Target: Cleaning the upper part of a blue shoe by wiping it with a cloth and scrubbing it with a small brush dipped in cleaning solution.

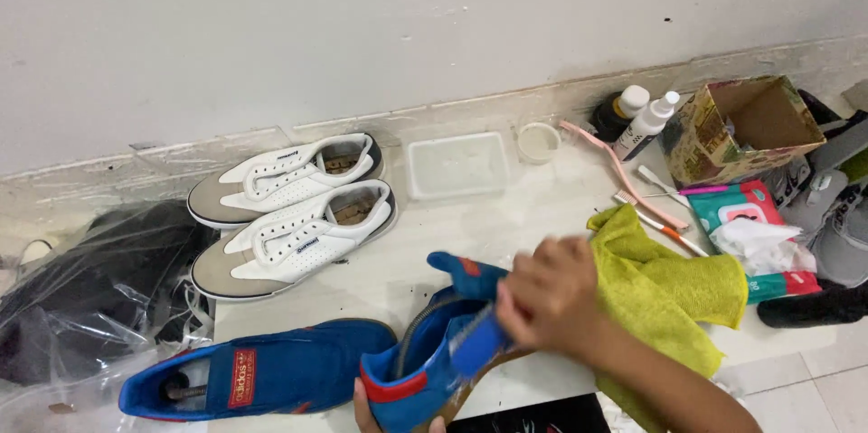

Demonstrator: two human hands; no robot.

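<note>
My right hand (551,297) is closed on a blue brush-like tool (479,341) pressed against the blue sneaker (425,356) at the bottom centre. My left hand (366,413) grips that sneaker from below at its red heel patch; only fingertips show. A second blue sneaker (262,377) with a shoe tree inside lies on its side to the left. A yellow-green cloth (669,293) lies just right of my right hand, partly under my forearm.
A pair of white and beige sneakers (294,207) sits by the wall. A clear tray (457,164), small cup (539,141), bottles (644,121), pink brush (624,175), cardboard box (746,126), wipes pack (755,234) and plastic bags (86,297) lie around.
</note>
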